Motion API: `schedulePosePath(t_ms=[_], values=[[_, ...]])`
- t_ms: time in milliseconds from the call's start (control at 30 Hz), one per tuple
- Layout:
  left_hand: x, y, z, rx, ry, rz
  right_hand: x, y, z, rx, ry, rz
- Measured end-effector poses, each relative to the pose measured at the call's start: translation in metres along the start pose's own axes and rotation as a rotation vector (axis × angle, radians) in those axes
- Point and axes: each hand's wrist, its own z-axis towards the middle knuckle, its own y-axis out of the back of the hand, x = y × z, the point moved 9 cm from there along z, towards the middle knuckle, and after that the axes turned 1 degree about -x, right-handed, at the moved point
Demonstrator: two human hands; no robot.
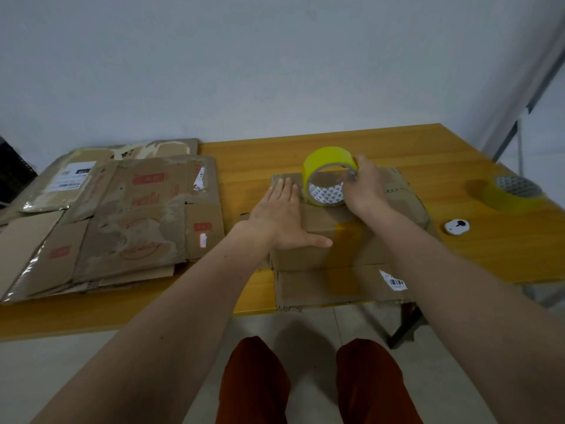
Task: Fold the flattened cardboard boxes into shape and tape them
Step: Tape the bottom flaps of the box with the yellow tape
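Light, stiff corrugated box (342,240) at table (428,142) centre, probably prone to springing open. Left hand (281,215) flat, fingers spread, pressing flaps. Right hand (363,188) gripping glossy yellow tape roll (328,175) at 12 o'clock. Flattened stack (116,215) at 9; spare roll (513,194) at 3.

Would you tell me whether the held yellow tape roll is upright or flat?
Upright: the tape roll stands on edge on the box, its core facing the camera.
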Motion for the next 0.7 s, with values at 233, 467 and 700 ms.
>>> schedulePosePath(t_ms=[233,467,700], values=[[0.0,0.0,-0.001,0.008,-0.017,-0.011,-0.006,0.06,0.008,-0.092,0.113,-0.339],[-0.003,0.003,-0.001,0.015,0.006,-0.011,-0.044,0.057,0.01,-0.124,-0.073,-0.081],[-0.037,0.006,0.007,-0.014,0.011,-0.04,-0.041,0.054,0.009,-0.092,-0.093,-0.143]])
